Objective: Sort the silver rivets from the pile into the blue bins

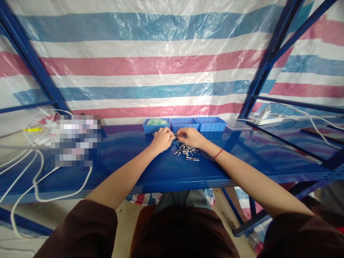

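Observation:
A loose pile of small silvery metal pins lies on the blue table, with a few pins apart at its near edge. My left hand is at the pile's far left, fingers curled together over some pins. Close beside it, my right hand has its fingers bent inward at the pile's far side, closed around pins. The two hands nearly touch, with metal pins between them. Behind them stand three blue bins: the left one holds greenish plastic bags, then the middle one and the right one.
A clear plastic lid lies right of the bins. White cables and a blurred patch occupy the left side. A white power strip sits at the right. Blue frame posts rise on both sides before a striped sheet.

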Available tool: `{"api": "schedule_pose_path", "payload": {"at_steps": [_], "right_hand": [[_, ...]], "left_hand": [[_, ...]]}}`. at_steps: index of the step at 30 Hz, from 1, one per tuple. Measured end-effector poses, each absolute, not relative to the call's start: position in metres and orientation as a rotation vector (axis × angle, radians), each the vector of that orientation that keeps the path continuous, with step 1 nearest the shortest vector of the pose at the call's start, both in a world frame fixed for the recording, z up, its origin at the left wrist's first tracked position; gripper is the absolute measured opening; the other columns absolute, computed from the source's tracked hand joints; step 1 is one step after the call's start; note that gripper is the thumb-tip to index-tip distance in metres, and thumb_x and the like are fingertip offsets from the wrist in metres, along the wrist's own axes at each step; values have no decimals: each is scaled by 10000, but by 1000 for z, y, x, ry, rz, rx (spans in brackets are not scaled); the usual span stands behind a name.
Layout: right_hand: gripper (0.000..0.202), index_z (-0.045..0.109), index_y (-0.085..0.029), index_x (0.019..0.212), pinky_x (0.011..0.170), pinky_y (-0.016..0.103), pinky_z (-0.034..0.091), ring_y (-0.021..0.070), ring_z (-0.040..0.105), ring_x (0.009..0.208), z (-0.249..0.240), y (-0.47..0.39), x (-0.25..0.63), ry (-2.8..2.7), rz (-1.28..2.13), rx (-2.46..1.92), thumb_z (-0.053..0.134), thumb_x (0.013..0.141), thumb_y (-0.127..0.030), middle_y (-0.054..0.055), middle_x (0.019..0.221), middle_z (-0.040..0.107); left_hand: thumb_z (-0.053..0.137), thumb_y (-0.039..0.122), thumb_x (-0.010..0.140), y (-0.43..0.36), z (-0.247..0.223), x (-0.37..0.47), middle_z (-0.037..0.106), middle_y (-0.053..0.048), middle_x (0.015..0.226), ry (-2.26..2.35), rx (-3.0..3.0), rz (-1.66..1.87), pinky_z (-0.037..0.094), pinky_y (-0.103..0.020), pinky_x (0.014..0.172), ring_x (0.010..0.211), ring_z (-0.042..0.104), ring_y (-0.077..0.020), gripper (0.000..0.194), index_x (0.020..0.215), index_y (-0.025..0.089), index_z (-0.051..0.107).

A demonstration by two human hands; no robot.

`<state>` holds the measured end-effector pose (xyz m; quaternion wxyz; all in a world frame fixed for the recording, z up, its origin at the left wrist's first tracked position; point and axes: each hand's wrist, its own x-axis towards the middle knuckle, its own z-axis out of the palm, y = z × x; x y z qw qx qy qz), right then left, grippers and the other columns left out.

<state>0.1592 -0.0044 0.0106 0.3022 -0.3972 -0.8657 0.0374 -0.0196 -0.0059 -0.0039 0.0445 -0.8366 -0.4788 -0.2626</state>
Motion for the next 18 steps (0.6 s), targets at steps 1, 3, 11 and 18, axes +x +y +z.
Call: {"api": "schedule_pose_path", "payload": {"at_steps": [1,3,11,18], "right_hand": [[165,656,-160,889,641,237,398,135,579,671,10,-5,159,-2278,124,-1032,582,749,-205,25,757,670],[160,648,-155,891,634,235,403,128,571,660,11,-6,157,-2228,188,-988,576,769,-230,22,744,665],[203,636,-141,816,666,264,452,143,601,702,13,-7,152,-1951,467,-830,574,780,-332,48,762,674],[247,636,-129,802,656,275,447,137,572,676,13,-5,149,-1804,553,-820,605,746,-368,47,743,650]], "left_hand": [[429,298,872,-5,-4,-19,573,-73,1026,-1455,-2555,-850,401,-415,843,999,478,-251,213,874,216,625],[393,299,890,-4,-2,-18,597,-60,969,-1431,-2590,-944,411,-383,839,950,512,-226,236,893,210,611],[375,310,895,-6,4,-16,662,-17,851,-1418,-2766,-1389,450,-267,772,827,604,-159,258,895,178,596],[482,285,841,-9,5,-15,669,-48,997,-1385,-2818,-1561,479,-273,768,927,613,-179,223,989,171,604]]}}
